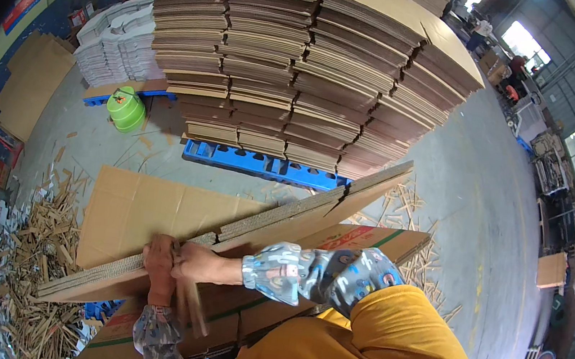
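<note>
A bundle of flat cut cardboard sheets (pixel 296 221) stands on edge, slanting from lower left to upper right in front of me. My left hand (pixel 159 264) is closed over the bundle's upper edge, left of a notch cut into it. Right beside it, touching it, is my right hand (pixel 198 262), its fingers closed. From under the right hand hang narrow cardboard strips (pixel 191 308), smeared by motion; the right fingers appear to grip them, though their contact is partly hidden. A wide brown cardboard sheet (pixel 152 212) lies behind the bundle, and printed cardboard (pixel 225 324) lies below it.
A tall stack of cardboard sheets (pixel 303 58) stands ahead on a blue pallet (pixel 260 165). A green bucket (pixel 126 109) is left of it, near stacked white sheets (pixel 113 44). Cardboard scraps (pixel 47 264) heap on the floor at left; more strips (pixel 407 210) lie at right.
</note>
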Action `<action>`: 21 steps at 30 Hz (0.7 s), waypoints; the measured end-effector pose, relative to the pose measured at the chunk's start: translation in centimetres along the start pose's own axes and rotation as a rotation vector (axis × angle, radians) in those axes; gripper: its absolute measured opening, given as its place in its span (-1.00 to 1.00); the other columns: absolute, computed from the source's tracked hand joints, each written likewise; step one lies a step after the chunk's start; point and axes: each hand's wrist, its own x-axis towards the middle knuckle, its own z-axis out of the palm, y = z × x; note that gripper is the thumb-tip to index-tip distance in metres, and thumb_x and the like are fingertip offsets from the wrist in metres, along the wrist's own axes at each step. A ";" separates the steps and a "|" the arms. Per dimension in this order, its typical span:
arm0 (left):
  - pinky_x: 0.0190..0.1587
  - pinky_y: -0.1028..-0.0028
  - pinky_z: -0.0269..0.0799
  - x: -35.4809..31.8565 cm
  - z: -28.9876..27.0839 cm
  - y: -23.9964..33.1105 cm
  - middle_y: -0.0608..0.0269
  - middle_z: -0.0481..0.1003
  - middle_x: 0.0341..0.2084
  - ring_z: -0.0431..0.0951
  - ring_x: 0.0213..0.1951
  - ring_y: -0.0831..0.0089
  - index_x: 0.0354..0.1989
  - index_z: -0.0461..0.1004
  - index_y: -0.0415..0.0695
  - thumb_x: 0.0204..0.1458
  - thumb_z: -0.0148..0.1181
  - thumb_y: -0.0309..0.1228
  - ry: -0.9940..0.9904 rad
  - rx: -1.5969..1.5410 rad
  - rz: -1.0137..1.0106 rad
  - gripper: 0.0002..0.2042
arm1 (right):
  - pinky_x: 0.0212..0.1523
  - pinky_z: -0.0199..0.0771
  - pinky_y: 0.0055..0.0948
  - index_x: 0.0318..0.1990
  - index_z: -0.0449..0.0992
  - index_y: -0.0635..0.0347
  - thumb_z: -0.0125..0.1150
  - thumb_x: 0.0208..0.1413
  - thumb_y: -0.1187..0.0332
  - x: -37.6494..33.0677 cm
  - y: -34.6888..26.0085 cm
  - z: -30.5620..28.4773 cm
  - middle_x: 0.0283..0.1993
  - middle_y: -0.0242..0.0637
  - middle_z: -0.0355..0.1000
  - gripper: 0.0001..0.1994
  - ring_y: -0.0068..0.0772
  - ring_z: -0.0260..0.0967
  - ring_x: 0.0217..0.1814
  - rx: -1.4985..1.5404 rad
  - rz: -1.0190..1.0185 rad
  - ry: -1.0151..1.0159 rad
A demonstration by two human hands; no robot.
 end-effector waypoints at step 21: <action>-0.25 0.16 0.32 0.8 -1.5 -2.1 0.10 0.30 -0.48 0.35 -0.35 0.06 -0.47 0.34 -0.14 -0.44 0.43 -0.28 -0.120 0.024 0.327 -0.60 | -0.35 0.16 -0.32 -0.62 0.43 0.05 0.23 0.02 0.04 -1.6 6.3 -7.1 -0.58 -0.37 0.33 -0.65 -0.33 0.32 -0.46 -1.211 -0.483 0.824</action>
